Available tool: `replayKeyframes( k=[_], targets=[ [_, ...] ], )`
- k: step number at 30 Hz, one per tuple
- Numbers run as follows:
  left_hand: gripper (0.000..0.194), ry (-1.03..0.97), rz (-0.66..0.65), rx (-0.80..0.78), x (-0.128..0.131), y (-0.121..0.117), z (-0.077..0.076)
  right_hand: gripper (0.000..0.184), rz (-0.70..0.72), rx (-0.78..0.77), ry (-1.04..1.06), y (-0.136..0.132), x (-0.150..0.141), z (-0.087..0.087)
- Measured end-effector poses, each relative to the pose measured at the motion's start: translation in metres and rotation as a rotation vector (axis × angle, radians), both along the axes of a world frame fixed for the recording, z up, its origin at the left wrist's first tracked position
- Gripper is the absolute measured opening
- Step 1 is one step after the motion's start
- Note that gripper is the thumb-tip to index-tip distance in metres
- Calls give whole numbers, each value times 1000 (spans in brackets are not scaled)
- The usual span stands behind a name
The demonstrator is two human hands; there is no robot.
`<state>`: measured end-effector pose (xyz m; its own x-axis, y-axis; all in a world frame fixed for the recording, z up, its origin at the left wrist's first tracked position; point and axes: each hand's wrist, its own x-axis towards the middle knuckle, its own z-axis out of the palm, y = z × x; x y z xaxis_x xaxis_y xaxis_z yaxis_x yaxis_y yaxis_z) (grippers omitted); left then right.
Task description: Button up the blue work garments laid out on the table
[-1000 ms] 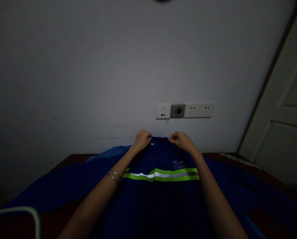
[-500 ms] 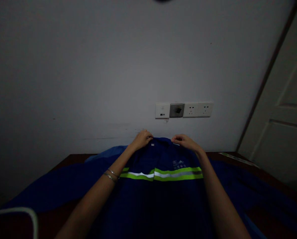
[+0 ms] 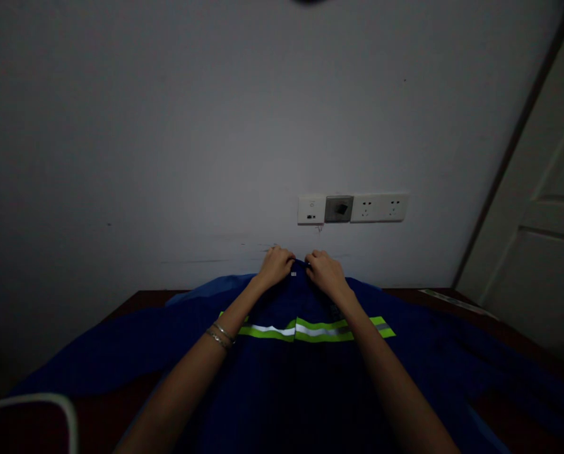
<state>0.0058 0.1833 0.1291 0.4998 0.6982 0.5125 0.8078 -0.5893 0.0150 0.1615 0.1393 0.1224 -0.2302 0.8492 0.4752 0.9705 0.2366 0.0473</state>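
A dark blue work jacket [image 3: 263, 366] lies spread out with its collar end toward the wall and its sleeves stretched to both sides. A yellow-green and silver reflective band [image 3: 319, 330] crosses its chest. My left hand [image 3: 276, 265] pinches the left part of the collar, beside a small white label [image 3: 293, 274]. Close to it, my right hand [image 3: 326, 271] grips the collar a little farther right, fingers closed. A short stretch of collar shows between the two hands. My right forearm covers part of the band and the chest print.
The jacket rests on a dark red-brown tabletop [image 3: 140, 299] set against a grey wall [image 3: 191, 139]. Sockets and a switch [image 3: 379, 208] sit on the wall behind. A white curved tube [image 3: 69, 410] is at the lower left, and a panelled door [image 3: 541, 252] at the right.
My right hand has moved left along the collar, closer to my left hand, and its forearm now crosses the reflective band. My left hand stays on the collar.
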Motion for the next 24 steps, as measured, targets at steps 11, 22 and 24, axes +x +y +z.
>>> replayKeyframes(
  k=[11,22,24],
  targets=[
    [26,-95,152,-262,35,-61,-64,27,48,-38,130,10,14,-4],
    [33,-724,97,-501,64,-38,-113,28,46,-69,179,11,25,2],
    [25,-763,88,-455,65,-41,-113,28,39,-62,193,11,28,4]
  ],
)
